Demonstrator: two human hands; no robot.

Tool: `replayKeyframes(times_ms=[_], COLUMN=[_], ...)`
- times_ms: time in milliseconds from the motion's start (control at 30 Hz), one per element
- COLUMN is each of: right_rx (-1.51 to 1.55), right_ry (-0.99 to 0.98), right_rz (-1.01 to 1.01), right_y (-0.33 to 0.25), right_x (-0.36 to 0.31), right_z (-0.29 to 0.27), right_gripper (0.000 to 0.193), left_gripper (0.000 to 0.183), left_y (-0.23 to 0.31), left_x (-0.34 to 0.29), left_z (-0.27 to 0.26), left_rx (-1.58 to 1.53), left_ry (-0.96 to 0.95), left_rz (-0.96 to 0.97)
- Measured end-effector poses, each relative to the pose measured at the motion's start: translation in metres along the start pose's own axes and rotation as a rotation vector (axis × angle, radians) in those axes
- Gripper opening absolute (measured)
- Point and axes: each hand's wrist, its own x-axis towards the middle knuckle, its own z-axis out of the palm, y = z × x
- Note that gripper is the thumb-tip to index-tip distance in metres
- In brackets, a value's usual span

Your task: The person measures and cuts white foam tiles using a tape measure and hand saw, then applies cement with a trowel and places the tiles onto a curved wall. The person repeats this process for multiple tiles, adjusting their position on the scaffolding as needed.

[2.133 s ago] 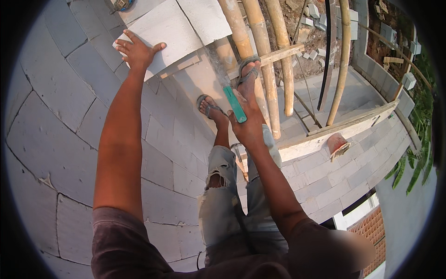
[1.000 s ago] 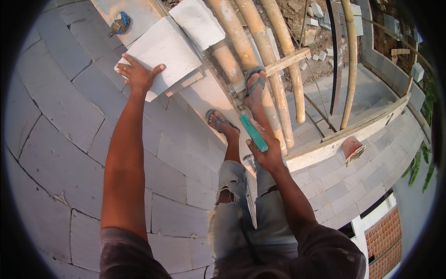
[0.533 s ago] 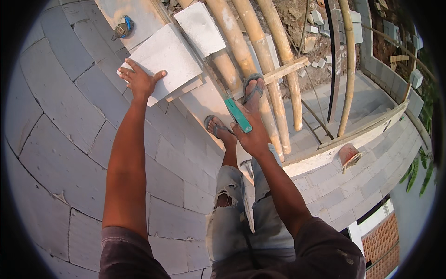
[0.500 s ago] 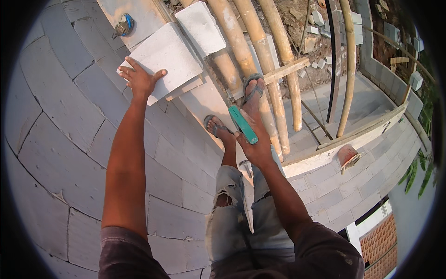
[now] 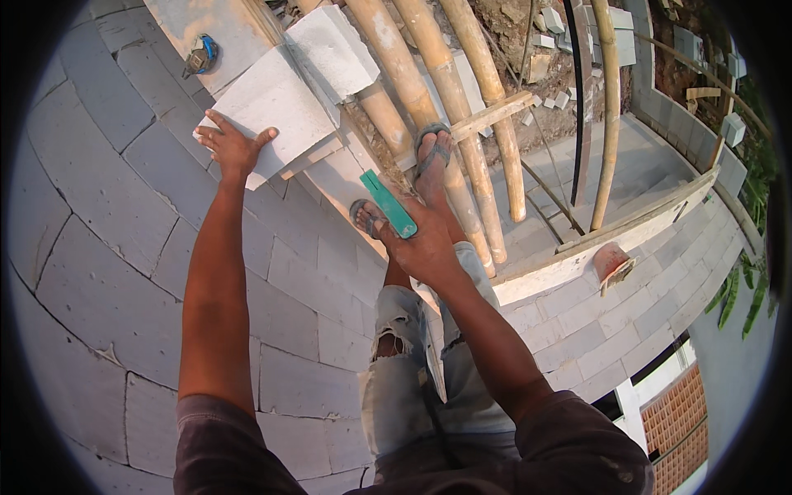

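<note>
Resting our left hand [image 5: 231, 153], fingers spread, on a white rectangular masonry block [image 5: 279, 109], we grasp a straight green plastic-looking handle [image 5: 388, 204] with our right hand [image 5: 429, 239]; it sits right of the block, nearer us.

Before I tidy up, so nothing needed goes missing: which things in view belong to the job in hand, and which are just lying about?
Seem in use:
white block, under the left hand
green-handled tool, in the right hand

Seem just lying about:
blue-and-dark gadget
reddish bucket
loose pale blocks
</note>
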Motion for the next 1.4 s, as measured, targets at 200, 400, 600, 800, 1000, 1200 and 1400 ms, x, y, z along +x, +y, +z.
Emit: replayKeyframes(times_ms=[200,400,600,800,1000,1200,1400], right_rx=[-0.088,0.014,0.032,-0.213,-0.788,-0.985,-0.883], right_ry=[0.095,0.007,0.063,0.075,0.444,0.458,0.29], right_rz=[-0.172,0.122,0.047,-0.104,-0.295,-0.261,-0.277], right_y=[0.025,0.015,0.04,0.054,0.091,0.105,0.136], right_x=[0.017,0.048,0.023,-0.051,0.106,0.288,0.303], right_z=[0.011,0.02,0.025,-0.059,-0.072,-0.023,0.015], right_gripper=[0.063,0.061,0.059,0.054,0.06,0.077,0.095], left_gripper=[0.157,0.158,0.158,0.149,0.151,0.157,0.153], left_y=[0.001,0.003,-0.003,0.012,0.009,0.01,0.015], left_x=[0.0,-0.002,0.0,-0.009,-0.009,-0.007,-0.012], left_z=[-0.004,-0.004,0.0,-0.011,-0.01,-0.008,-0.012], left_rx=[0.011,0.004,-0.012,0.032,-0.014,-0.011,0.011], left_ry=[-0.007,-0.064,0.016,-0.017,-0.004,0.009,0.0], left_rz=[0.0,-0.023,0.022,-0.032,-0.034,-0.047,-0.074])
